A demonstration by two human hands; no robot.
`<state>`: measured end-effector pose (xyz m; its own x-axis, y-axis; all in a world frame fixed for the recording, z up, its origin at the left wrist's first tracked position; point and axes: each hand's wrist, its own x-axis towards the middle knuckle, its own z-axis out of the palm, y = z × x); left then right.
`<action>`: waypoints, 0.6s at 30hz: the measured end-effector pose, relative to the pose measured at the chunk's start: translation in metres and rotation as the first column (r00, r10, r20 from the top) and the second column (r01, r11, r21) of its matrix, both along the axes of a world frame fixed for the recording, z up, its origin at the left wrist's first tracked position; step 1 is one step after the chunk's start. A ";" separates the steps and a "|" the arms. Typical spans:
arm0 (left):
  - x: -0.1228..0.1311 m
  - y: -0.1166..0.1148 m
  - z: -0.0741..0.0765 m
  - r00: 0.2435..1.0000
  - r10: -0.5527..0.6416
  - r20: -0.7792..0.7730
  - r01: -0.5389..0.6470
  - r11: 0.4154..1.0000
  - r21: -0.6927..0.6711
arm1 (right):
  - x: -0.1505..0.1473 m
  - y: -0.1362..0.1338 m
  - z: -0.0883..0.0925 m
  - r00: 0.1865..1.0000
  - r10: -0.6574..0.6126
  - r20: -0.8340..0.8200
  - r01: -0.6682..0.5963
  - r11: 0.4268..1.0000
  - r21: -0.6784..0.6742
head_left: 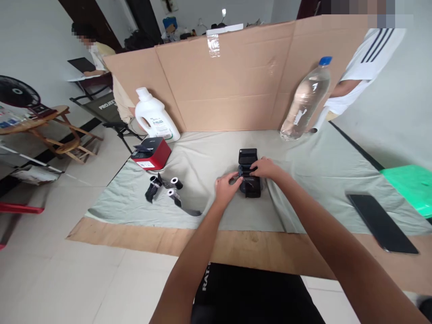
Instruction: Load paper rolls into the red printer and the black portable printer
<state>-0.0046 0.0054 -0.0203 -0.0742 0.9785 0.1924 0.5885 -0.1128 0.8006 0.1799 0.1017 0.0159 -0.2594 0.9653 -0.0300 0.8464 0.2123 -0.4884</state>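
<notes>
A black hinged device (pixel 252 187), perhaps a small portable printer, rests on the cloth in front of me with a flap laid out at its far end. My left hand (pixel 227 186) is closed on its left edge, thumb and fingertips against the side. From the right, my right hand (pixel 265 168) reaches over the device's middle, fingers bent and pressed to it. What lies under those fingertips is too small to make out. Left of my hands are several small rolls with black outer layers, among them one roll (pixel 176 183) standing apart and another with a dark strip (pixel 191 211) trailing off.
A red and black box-shaped machine (pixel 153 154) and a white jug (pixel 157 119) stand at the back left. A large clear bottle (pixel 307 103) leans against the cardboard screen (pixel 229 85). At right lie a dark phone or tablet (pixel 381 222) and something green (pixel 410 184). People sit beyond the screen.
</notes>
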 end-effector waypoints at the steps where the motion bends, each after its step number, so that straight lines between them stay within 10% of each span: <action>1: 0.000 0.000 0.000 1.000 0.002 0.004 -0.002 1.000 0.000 | -0.002 0.003 0.003 1.000 0.001 0.011 -0.001 1.000 -0.021; 7: 0.000 0.000 0.003 1.000 0.017 0.015 -0.017 1.000 -0.022 | 0.008 -0.004 0.037 0.999 -0.026 -0.045 0.025 0.999 -0.020; 11: 0.001 0.000 0.004 1.000 0.026 0.004 -0.026 0.999 -0.041 | -0.001 -0.017 0.070 0.880 -0.073 -0.470 0.052 0.997 -0.057; 14: 0.001 0.000 0.004 0.998 0.059 0.012 -0.058 0.997 -0.059 | -0.051 -0.024 0.088 0.738 -0.008 -0.675 -0.013 1.000 -0.026; 18: 0.000 0.001 0.002 1.000 0.027 0.012 -0.026 0.994 -0.107 | -0.157 -0.026 0.088 0.853 0.191 -0.486 -0.145 0.981 0.132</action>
